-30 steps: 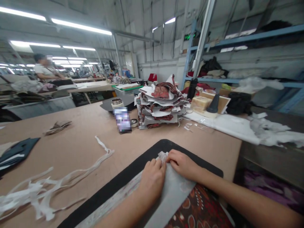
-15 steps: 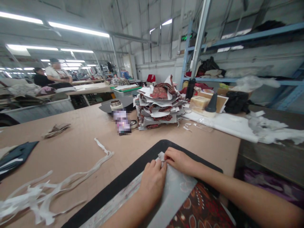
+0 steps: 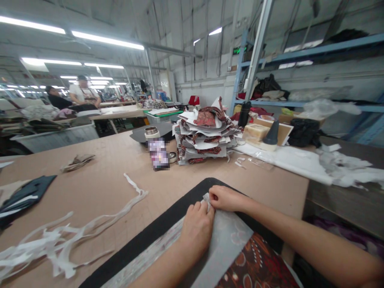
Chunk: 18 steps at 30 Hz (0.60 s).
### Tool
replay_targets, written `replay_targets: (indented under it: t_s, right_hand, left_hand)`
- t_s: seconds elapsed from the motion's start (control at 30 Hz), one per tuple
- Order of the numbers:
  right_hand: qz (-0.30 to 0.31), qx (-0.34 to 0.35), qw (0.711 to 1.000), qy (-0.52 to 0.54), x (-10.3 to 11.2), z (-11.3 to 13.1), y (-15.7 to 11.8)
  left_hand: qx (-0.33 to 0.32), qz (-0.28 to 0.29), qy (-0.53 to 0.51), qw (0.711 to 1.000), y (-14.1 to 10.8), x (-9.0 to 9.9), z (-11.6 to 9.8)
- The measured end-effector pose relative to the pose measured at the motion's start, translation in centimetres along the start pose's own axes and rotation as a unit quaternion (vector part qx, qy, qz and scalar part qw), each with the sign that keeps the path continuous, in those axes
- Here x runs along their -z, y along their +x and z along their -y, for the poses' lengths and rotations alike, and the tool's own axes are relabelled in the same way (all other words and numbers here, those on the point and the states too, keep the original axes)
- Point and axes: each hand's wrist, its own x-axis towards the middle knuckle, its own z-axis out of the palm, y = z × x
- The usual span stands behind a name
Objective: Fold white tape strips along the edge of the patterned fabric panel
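Note:
A piece of patterned fabric, dark brown with red and white motifs, lies on a black mat. Its pale grey reverse is folded over toward the mat's far corner. At the fabric's narrow far tip, my right hand is closed in a pinch, with the thumb mostly hidden. My left hand bears down beside it, fingers bent and close together on the pale cloth. The two hands touch or nearly touch, and the exact fold between them is hidden.
On the tan table lie white fabric strips and dark folded cloth. Farther back stand a stack of fabric pieces, an open flask, a phone and a black cone. Two people are in the distance.
The view has turned slightly left, so the surroundings sit farther right. Both hands stay at the same tip of the fabric, with only slight finger movement.

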Motion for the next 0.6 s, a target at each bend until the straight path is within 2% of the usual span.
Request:
replay_targets:
  t_s: [0.17,0.33,0.5,0.6]
  right_hand:
    - [-0.005,-0.009,1.000,0.030,-0.5,-1.0,0.9]
    - [-0.050,-0.025,0.997,0.052,-1.2,-1.0,-0.5]
    - [-0.060,-0.037,0.995,0.068,-1.3,-0.9,-0.9]
    - [-0.045,-0.038,0.994,0.092,-0.8,-1.0,-0.5]
  left_hand:
    - [0.001,0.015,-0.004,1.000,0.2,0.3,0.0]
    - [0.011,0.020,-0.035,0.999,-0.9,0.6,0.3]
    - [0.073,0.073,-0.085,0.991,-5.2,1.9,1.9]
    - [0.091,0.063,-0.096,0.989,-8.8,2.3,3.5]
